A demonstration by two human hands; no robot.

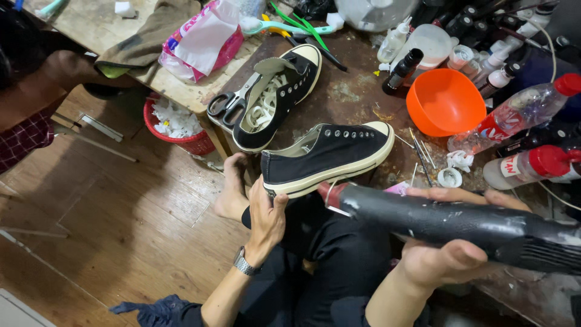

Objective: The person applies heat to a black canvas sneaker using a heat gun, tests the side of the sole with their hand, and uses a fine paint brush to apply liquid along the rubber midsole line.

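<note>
shoe in hand: black low-top sneaker [327,157] with cream sole, lying on its side at the counter's near edge, toe pointing right, no laces in the eyelets.
left hand [266,221]: closed on the heel end of the sneaker, thumb up against the sole, steadying it; watch on the wrist.
right hand [445,257]: wrapped around a long black heat-gun-like tool [460,227], reddish nozzle aimed at the sole just beside the heel.
progress, judged: laces out and nozzle close to the sole edge, so the work on this sneaker looks under way and not finished; cannot tell whether the sole is loosened or glued.
second shoe [281,97]: matching sneaker farther back on the counter, tongue pulled open, white laces bunched inside, apparently untouched.
scissors [229,104]: black-handled, resting against the second shoe's left side.
counter [351,97]: dark, stained, scuffed top, crowded with an orange bowl [445,102], clear bottles with red caps [520,112], small dropper bottles, brushes and scraps.
room: worn wooden floor [121,206]; red basket of white scraps [175,124] below a second, paler table; another person's arm at far left.
posture: seated low, dark trousers, bare foot [233,188] by the counter leg.
</note>
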